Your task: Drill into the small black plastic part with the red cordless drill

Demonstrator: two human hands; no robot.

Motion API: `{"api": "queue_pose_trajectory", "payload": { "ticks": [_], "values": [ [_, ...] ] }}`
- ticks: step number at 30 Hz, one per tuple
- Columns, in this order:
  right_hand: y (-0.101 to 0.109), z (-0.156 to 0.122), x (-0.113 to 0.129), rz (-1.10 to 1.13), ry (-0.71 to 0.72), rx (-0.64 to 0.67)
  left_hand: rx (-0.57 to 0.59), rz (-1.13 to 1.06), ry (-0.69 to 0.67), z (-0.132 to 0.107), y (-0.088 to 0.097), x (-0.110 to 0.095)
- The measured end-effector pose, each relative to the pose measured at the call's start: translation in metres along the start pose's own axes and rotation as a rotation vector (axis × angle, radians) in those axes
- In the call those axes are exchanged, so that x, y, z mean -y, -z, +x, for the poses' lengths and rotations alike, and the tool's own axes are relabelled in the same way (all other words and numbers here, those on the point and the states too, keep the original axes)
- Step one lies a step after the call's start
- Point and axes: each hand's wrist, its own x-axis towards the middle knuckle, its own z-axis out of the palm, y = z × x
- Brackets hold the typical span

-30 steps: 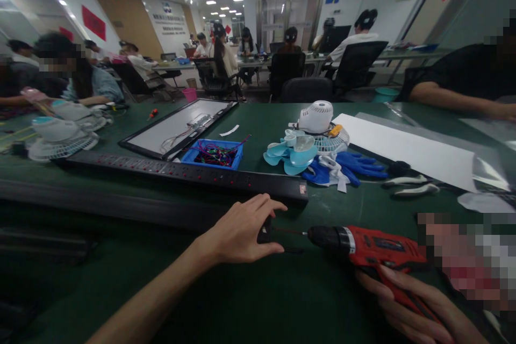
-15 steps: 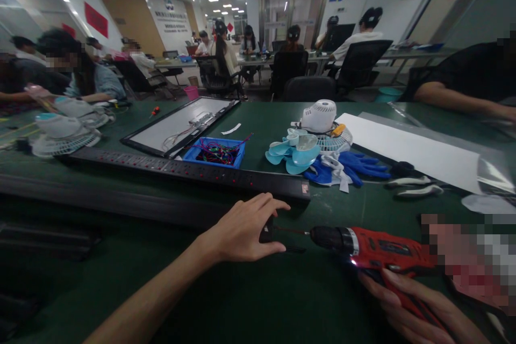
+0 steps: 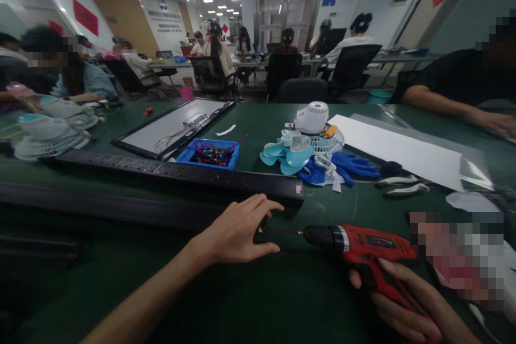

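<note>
Head view: left hand [image 3: 237, 231] pinches a half-hidden black part [image 3: 261, 235]; right hand [image 3: 403, 301], cut off, grips red drill [image 3: 363, 250].

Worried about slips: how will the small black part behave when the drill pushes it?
Probably light: the small black part is tiny beside the left hand holding it. Likely slides on the smooth green table if the drill pushes it unpinned.

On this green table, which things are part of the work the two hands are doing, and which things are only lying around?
In use:
- left hand, pinching the small black part
- right hand, holding the red drill, its bit at the part

Lying about:
- power strip
- blue tray of wires
- fan parts
- blue gloves
- pliers
- white sheet
</note>
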Motion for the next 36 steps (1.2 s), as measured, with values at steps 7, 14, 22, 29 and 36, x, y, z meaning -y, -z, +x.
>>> {"api": "queue_pose_trajectory", "payload": {
  "ticks": [7,14,22,29,36],
  "values": [
    [-0.023,-0.005,0.000,-0.069,0.081,-0.191,-0.001,0.012,0.000,0.001,0.001,0.000],
    [-0.029,-0.005,-0.002,-0.059,0.022,-0.233,0.002,0.021,0.004,0.000,0.001,-0.001],
    [-0.024,-0.005,0.000,-0.115,0.077,-0.264,0.000,0.016,-0.005,0.000,0.000,0.000],
    [-0.036,-0.004,0.006,-0.156,0.090,-0.293,0.011,0.008,0.007,0.000,0.000,0.000],
    [-0.030,-0.005,0.007,-0.133,0.025,-0.313,0.005,0.010,0.009,0.000,0.001,-0.001]
  ]
}}
